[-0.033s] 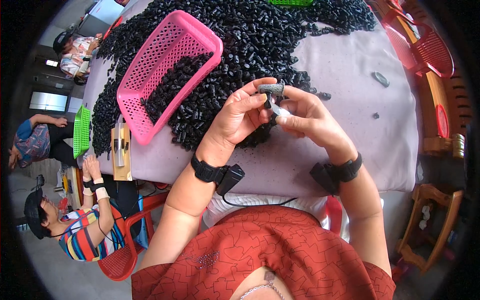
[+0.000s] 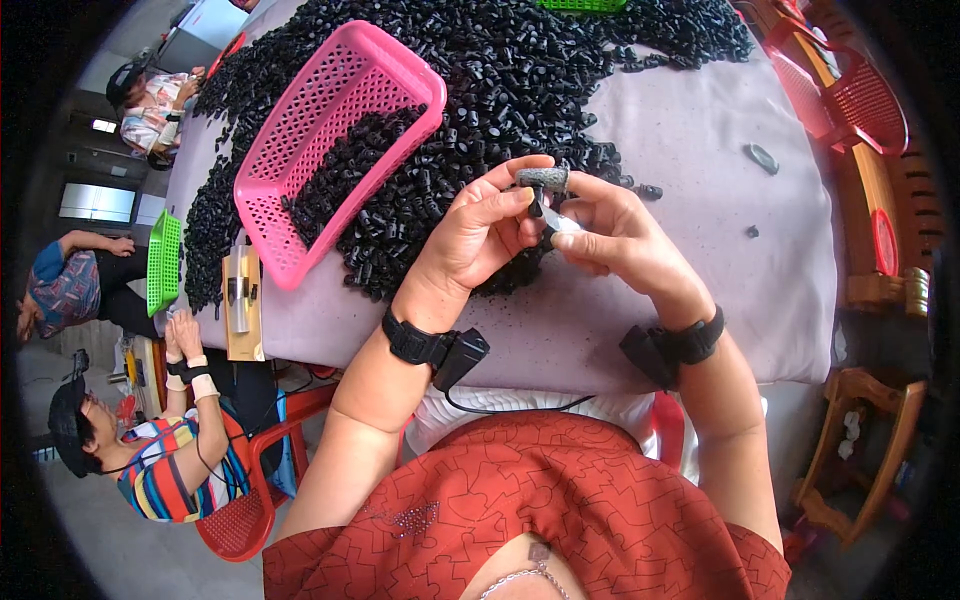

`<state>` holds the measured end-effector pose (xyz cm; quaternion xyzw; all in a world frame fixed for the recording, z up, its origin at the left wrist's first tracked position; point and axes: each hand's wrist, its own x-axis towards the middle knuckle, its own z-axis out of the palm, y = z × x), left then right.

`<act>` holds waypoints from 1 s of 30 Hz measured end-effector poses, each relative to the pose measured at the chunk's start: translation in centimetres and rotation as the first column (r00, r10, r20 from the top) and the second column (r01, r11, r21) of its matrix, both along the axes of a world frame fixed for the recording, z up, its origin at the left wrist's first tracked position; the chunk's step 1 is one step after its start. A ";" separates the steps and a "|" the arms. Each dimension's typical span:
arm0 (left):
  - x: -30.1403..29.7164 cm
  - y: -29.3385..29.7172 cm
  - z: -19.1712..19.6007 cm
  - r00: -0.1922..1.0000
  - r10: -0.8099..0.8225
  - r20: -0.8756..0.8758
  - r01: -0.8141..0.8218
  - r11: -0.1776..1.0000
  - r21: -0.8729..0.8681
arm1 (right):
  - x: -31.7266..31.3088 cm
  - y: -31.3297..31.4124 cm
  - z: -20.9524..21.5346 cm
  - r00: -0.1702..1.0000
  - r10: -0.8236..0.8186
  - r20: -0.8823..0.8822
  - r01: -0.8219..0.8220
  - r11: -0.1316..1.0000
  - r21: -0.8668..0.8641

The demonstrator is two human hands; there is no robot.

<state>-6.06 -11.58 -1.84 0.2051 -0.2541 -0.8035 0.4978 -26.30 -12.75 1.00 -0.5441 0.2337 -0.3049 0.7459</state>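
My left hand (image 2: 478, 232) and my right hand (image 2: 622, 238) meet above the grey cloth-covered table (image 2: 700, 290). Between their fingertips is a small dark grey cylindrical part (image 2: 541, 178); my left forefinger and thumb pinch it from the left. My right hand's fingers close on it from the right and also pinch a small white piece (image 2: 563, 223) just below it. Right behind my hands spreads a big heap of small black parts (image 2: 520, 70). A pink perforated basket (image 2: 300, 130), partly filled with the same black parts, lies tilted on the heap to the left of my hands.
A wooden block with a metal fitting (image 2: 240, 300) stands at the table's left edge near a green basket (image 2: 163, 262). Other people sit at the left (image 2: 160, 470). Red chairs (image 2: 850, 100) stand at the right. Two small grey bits (image 2: 762, 157) lie on the cloth.
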 end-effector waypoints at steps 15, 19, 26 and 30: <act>-0.1 0.0 0.0 0.999 -0.036 -0.022 0.036 0.999 0.002 | -0.3 -0.3 0.0 0.999 0.013 -0.029 -0.013 1.000 0.003; 0.1 -0.1 0.0 0.999 -0.028 -0.017 0.028 0.999 0.018 | -0.1 0.1 0.1 1.000 0.021 -0.009 -0.021 1.000 -0.015; -0.1 0.0 0.1 1.000 -0.022 -0.016 0.022 1.000 0.007 | -0.3 -0.1 0.5 0.999 0.020 -0.049 -0.020 1.000 0.002; -0.2 0.0 0.2 0.999 -0.045 0.004 0.045 0.999 -0.015 | -0.4 -0.3 0.3 0.998 0.019 -0.059 -0.020 1.000 -0.003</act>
